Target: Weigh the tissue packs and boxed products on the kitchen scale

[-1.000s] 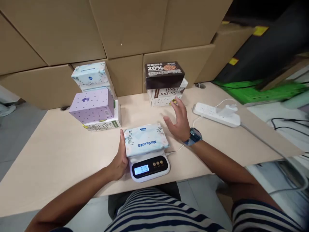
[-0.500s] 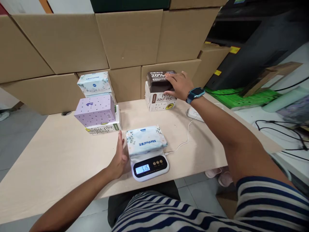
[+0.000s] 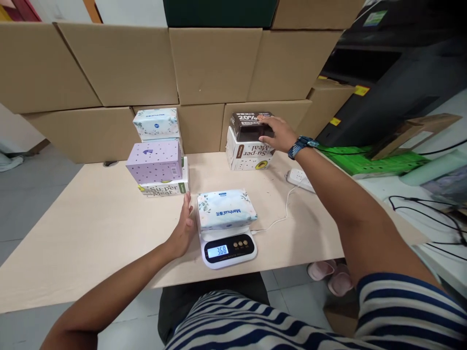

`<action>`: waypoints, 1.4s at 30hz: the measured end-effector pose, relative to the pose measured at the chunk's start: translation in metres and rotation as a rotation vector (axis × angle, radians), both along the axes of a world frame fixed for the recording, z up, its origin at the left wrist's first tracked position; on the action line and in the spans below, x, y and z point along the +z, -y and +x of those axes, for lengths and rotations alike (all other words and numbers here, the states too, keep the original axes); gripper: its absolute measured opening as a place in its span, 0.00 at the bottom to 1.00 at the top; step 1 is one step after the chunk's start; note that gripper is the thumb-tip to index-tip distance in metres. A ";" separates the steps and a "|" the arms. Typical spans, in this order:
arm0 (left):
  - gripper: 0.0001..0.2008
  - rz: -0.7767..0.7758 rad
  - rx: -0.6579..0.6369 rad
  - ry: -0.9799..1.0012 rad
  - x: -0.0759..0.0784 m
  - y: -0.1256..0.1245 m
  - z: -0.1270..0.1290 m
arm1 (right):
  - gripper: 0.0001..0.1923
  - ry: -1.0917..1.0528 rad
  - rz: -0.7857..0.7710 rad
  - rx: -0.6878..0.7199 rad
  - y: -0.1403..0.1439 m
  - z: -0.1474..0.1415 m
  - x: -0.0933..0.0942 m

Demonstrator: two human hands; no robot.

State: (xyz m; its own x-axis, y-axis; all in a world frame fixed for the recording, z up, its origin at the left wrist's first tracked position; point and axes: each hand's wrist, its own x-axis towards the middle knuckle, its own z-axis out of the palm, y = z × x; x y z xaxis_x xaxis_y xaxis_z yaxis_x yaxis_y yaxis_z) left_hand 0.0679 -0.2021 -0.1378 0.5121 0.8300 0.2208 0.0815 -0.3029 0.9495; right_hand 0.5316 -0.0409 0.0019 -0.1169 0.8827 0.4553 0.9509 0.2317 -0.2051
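Observation:
A soft pack of tissues (image 3: 228,209), white and pale blue with flowers, lies on a white digital scale (image 3: 230,262) whose lit display reads about 368. Beside the scale's left edge is my left hand (image 3: 182,233), open, fingers straight and holding nothing. Farther back on the right, my right hand (image 3: 279,133) grips a dark brown box (image 3: 248,130), fingers over its top and thumb low at its right side. That box rests on a white Su-per Meal box (image 3: 248,156) with an avocado picture.
At the back left, a lilac dotted box (image 3: 155,163) sits on another Su-per Meal box (image 3: 164,189), with more tissue packs (image 3: 156,125) behind. Cardboard cartons (image 3: 215,65) wall off the table's rear. A white cable (image 3: 279,221) runs from the scale towards a power strip (image 3: 297,179).
The scale's display has dropped from about 515 to 368. My right hand stays on the dark brown box, and my left hand remains beside the scale. The camera view has shifted slightly.

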 end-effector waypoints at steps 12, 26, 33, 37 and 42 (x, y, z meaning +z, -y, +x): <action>0.54 0.048 -0.004 -0.036 -0.001 -0.002 0.004 | 0.43 -0.252 0.248 -0.012 0.047 -0.052 -0.037; 0.53 0.135 -0.119 0.049 -0.024 -0.021 0.006 | 0.44 -0.503 -0.122 0.066 0.179 -0.115 -0.114; 0.53 0.046 -0.179 0.068 -0.005 -0.014 0.014 | 0.51 -0.464 -0.326 0.260 0.192 -0.150 -0.102; 0.45 0.098 -0.185 0.088 -0.002 -0.012 0.016 | 0.53 -0.470 -0.329 0.260 0.187 -0.156 -0.103; 0.49 0.039 -0.090 0.076 -0.004 -0.012 0.017 | 0.57 -0.351 -0.254 0.229 0.188 -0.157 -0.104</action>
State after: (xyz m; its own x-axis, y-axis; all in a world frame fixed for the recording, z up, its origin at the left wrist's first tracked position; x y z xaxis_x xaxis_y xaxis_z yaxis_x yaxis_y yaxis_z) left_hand 0.0848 -0.1903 -0.1420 0.5650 0.7712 0.2934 -0.0199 -0.3428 0.9392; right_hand 0.3745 -0.2293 -0.1022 -0.1994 0.9404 0.2754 0.7445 0.3282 -0.5815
